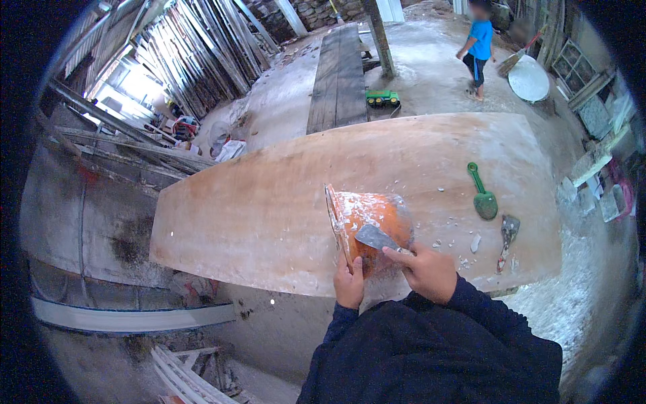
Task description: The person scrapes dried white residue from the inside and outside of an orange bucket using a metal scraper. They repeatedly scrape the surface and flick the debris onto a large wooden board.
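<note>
Head: scraper (375, 237) in right grip (431, 273)

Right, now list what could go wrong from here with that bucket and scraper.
1. The scraper in the right hand points toward the bucket's rim, close to the left hand; a slip might nick a finger.
2. The orange bucket lies on its side, so its rounded wall could roll if the hold at the rim loosens.
3. Pale flakes lie loose on the board and might scatter if brushed.
</note>
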{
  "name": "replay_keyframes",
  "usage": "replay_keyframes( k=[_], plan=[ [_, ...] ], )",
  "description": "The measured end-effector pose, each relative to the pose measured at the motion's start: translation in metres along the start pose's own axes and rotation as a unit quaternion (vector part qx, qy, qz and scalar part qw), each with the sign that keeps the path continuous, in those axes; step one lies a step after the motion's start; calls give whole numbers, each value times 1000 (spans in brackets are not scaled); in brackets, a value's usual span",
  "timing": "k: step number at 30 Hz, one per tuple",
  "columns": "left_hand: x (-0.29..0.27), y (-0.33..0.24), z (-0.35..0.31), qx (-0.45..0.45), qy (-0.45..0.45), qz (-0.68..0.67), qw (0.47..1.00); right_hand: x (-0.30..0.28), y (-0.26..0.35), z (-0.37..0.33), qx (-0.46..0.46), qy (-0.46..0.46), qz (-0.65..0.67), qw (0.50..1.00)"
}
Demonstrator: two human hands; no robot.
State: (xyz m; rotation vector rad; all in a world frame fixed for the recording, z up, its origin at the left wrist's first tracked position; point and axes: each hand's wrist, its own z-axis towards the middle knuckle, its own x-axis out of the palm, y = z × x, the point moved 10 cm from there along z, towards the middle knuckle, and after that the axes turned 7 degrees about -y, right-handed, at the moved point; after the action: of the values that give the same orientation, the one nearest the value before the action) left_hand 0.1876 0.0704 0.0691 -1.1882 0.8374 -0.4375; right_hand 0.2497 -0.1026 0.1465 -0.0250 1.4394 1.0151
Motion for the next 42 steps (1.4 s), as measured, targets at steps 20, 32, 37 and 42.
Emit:
replay_keyframes(
  k=[20,32,37,42],
  plan=[
    [0,21,-43,-29,8,-29,999,-2,-5,6,8,61,27,998],
    [-16,106,-87,-30,-6,-126,992,16,-12,24,48,36,38,998],
    [-14,106,-101,-158,29,-78,984,46,-33,48,55,75,94,991],
    [-3,-15,-47,-30,166,-118,979,31,-32,31,31,42,95,994]
  ],
)
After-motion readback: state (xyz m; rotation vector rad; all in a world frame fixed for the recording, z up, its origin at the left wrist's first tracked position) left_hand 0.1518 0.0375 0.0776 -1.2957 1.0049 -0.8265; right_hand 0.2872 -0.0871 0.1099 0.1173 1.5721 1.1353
